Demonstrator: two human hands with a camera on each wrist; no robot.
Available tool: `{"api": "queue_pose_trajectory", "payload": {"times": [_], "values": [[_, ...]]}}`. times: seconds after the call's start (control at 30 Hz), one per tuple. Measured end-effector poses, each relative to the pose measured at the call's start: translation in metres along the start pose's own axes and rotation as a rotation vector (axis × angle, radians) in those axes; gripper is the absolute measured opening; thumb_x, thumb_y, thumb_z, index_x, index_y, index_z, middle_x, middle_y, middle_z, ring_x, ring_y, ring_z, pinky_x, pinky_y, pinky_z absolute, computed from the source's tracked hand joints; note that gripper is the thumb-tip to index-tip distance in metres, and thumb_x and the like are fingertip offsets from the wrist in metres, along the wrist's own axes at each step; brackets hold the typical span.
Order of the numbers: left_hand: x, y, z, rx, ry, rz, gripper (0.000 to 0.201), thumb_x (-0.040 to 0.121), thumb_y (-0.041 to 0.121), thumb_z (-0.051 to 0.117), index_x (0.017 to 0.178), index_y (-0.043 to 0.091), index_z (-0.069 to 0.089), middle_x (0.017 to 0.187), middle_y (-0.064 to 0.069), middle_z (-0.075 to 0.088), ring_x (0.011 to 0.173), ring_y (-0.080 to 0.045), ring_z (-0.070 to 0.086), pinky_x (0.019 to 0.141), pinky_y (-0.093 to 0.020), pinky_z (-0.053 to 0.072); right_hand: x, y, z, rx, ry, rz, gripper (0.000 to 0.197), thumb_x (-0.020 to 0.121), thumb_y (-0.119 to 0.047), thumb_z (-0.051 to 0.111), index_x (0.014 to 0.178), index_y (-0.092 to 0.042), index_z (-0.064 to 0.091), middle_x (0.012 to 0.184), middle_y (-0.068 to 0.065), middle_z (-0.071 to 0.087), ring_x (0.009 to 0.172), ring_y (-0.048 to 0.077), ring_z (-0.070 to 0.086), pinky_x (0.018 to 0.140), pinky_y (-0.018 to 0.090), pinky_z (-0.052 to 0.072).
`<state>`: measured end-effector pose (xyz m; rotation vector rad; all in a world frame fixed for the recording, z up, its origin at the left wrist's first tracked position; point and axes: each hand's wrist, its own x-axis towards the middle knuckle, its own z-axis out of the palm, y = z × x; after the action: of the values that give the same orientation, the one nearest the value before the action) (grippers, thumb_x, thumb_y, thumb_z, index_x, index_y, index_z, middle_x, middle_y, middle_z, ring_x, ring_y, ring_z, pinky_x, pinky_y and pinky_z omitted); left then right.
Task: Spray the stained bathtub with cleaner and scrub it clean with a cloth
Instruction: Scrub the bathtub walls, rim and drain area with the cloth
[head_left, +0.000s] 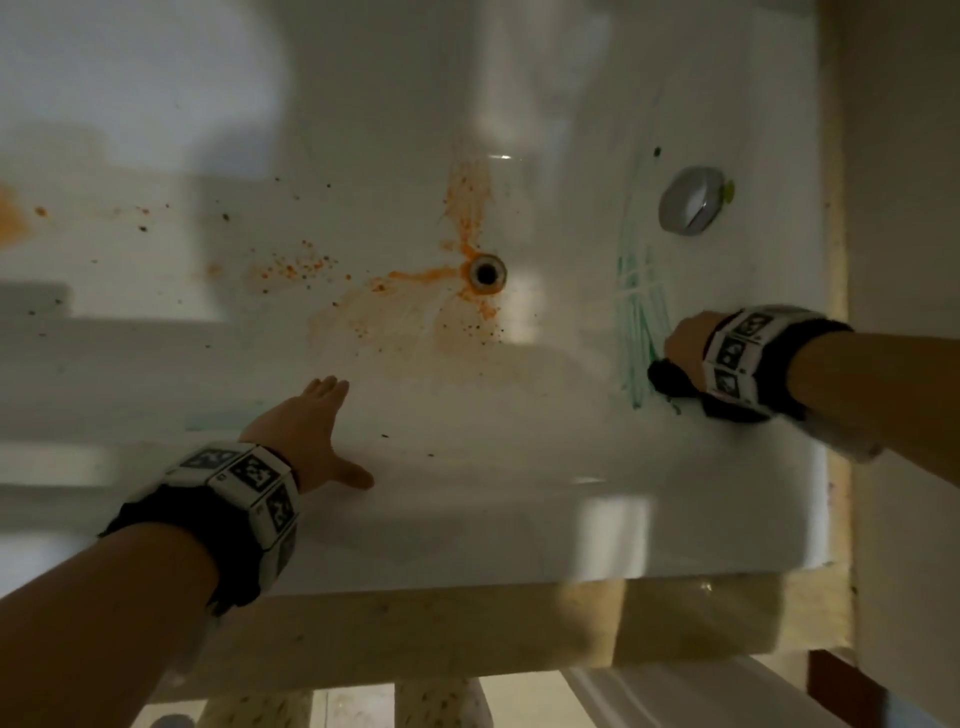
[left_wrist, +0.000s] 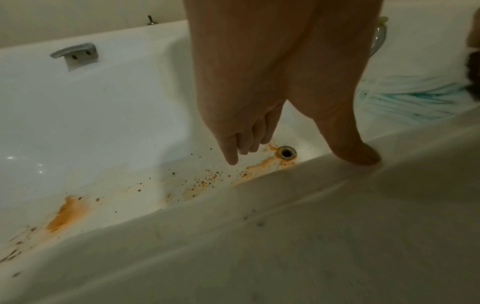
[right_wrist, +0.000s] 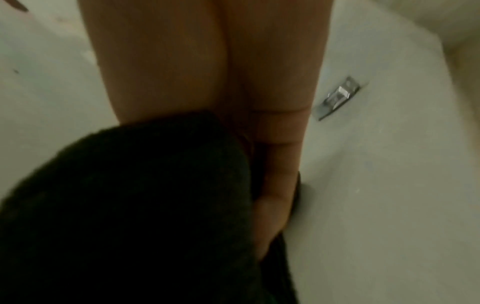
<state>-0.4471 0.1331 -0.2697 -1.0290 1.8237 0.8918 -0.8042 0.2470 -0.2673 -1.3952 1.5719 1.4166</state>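
Closest to you, the bathtub (head_left: 519, 530) shows its broad white near rim, and your left hand (head_left: 306, 431) is planted right there: thumb down on the rim's inner edge, the other fingers (left_wrist: 231, 152) straight and together, reaching over into the basin. That hand is released, gripping nothing. A black strap with square-patterned markers wraps each wrist.

Over on your right, your right hand (head_left: 685, 345) is clenched around the cloth (head_left: 670, 376), a dark bundle pressed against the tub's inner wall near the corner. From the right wrist view the cloth (right_wrist: 130, 205) fills the lower left of the picture, with your fingers (right_wrist: 272, 205) curled round it against the white enamel; that picture is blurred.

Just beyond the cloth runs a fan of green streaks (head_left: 636, 322) up the end wall, with paler wiped lines crossing it. In the left wrist view the same green streaks (left_wrist: 420, 98) sit at the far right.

Down on the tub floor, the drain (head_left: 487, 272) sits between your two hands and farther out, ringed by orange stain (head_left: 457, 291) that spreads in smears and speckles toward the left. Another orange patch (left_wrist: 64, 214) lies farther along the floor, with dark specks round it.

Farther still, a chrome overflow cap (head_left: 688, 200) sits on the end wall above the streaks, and a chrome grab handle (left_wrist: 75, 54) is mounted on the far side wall.
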Motion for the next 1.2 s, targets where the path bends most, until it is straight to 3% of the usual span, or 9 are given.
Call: {"api": "queue_pose_trajectory", "payload": {"times": [0.13,0.23,0.5,0.63,0.73,0.83,1.0,1.13,1.2], "values": [[-0.003,-0.014,-0.001,-0.007,-0.015,-0.024,0.111,0.076,0.052,0.068,0.151,0.015,-0.005,0.159,-0.001,-0.006,0.147,-0.017,0.005,0.117,-0.032,0.013,-0.005,-0.039,0.019,0.102,-0.212,-0.014,0.03,0.091,-0.044,0.044,0.078,-0.017,0.045,0.086,0.0,0.054,0.093,0.025,0.059,0.082,0.027,0.045],[-0.005,-0.027,-0.005,0.007,-0.005,-0.044,0.109,0.078,0.048,0.068,0.151,0.013,-0.005,0.159,-0.002,-0.005,0.147,-0.018,0.005,0.117,-0.032,0.013,-0.002,-0.071,0.011,0.123,-0.266,-0.059,0.016,0.092,-0.025,0.052,0.098,-0.012,0.059,0.106,0.006,0.061,0.105,0.025,0.058,0.087,0.028,0.046],[-0.014,-0.076,-0.014,0.013,0.019,-0.125,0.103,0.08,0.044,0.067,0.151,0.014,-0.002,0.159,-0.002,-0.003,0.146,-0.019,0.009,0.116,-0.032,0.016,-0.009,-0.129,-0.042,0.363,-0.239,-0.15,0.016,0.094,-0.013,0.047,0.079,-0.01,0.045,0.071,0.003,0.044,0.06,0.015,0.041,0.067,0.027,0.037],[-0.016,-0.096,-0.013,-0.021,0.014,-0.158,0.104,0.079,0.049,0.065,0.151,0.015,-0.002,0.159,-0.002,-0.002,0.146,-0.02,0.01,0.116,-0.033,0.016,-0.007,-0.165,-0.08,0.323,-0.261,-0.245,0.017,0.098,-0.013,0.037,0.086,-0.001,0.041,0.072,0.009,0.04,0.056,0.015,0.035,0.052,0.023,0.031],[-0.016,-0.106,-0.012,-0.029,0.008,-0.18,0.105,0.079,0.052,0.064,0.151,0.015,-0.003,0.159,-0.002,-0.003,0.146,-0.021,0.012,0.116,-0.034,0.016,-0.001,-0.196,-0.115,0.374,-0.19,-0.357,0.013,0.097,-0.014,0.043,0.09,-0.003,0.043,0.077,0.007,0.044,0.059,0.015,0.039,0.065,0.027,0.037],[-0.013,-0.113,-0.012,-0.041,-0.014,-0.181,0.106,0.078,0.054,0.063,0.151,0.015,-0.003,0.159,-0.003,-0.001,0.146,-0.021,0.012,0.116,-0.033,0.016,0.001,-0.233,-0.147,0.444,-0.152,-0.461,0.017,0.098,-0.012,0.04,0.094,0.0,0.052,0.079,0.01,0.044,0.066,0.019,0.042,0.05,0.014,0.037],[-0.006,-0.121,-0.018,-0.003,-0.079,-0.126,0.104,0.079,0.055,0.061,0.151,0.015,-0.003,0.159,-0.004,-0.001,0.146,-0.02,0.01,0.117,-0.031,0.014,-0.003,-0.259,-0.183,0.846,-0.173,-0.505,0.036,0.094,-0.017,0.048,0.128,-0.009,0.057,0.122,0.008,0.059,0.107,0.028,0.057,0.093,0.036,0.048],[-0.008,-0.147,-0.036,0.07,-0.109,-0.051,0.099,0.083,0.049,0.06,0.151,0.014,-0.002,0.159,-0.003,0.002,0.146,-0.019,0.012,0.115,-0.028,0.015,0.005,-0.229,-0.164,0.55,-0.107,-0.287,0.05,0.062,-0.071,0.045,0.086,-0.037,0.073,0.087,-0.007,0.073,0.08,0.021,0.069,0.072,0.034,0.056],[-0.01,-0.172,-0.048,0.108,-0.108,-0.047,0.096,0.084,0.047,0.061,0.151,0.014,0.0,0.159,-0.003,0.005,0.145,-0.02,0.013,0.115,-0.028,0.015,0.017,-0.216,-0.147,0.241,-0.158,-0.157,0.032,0.079,-0.056,0.055,0.07,-0.028,0.066,0.074,-0.004,0.069,0.058,0.017,0.063,0.064,0.031,0.056]]}}
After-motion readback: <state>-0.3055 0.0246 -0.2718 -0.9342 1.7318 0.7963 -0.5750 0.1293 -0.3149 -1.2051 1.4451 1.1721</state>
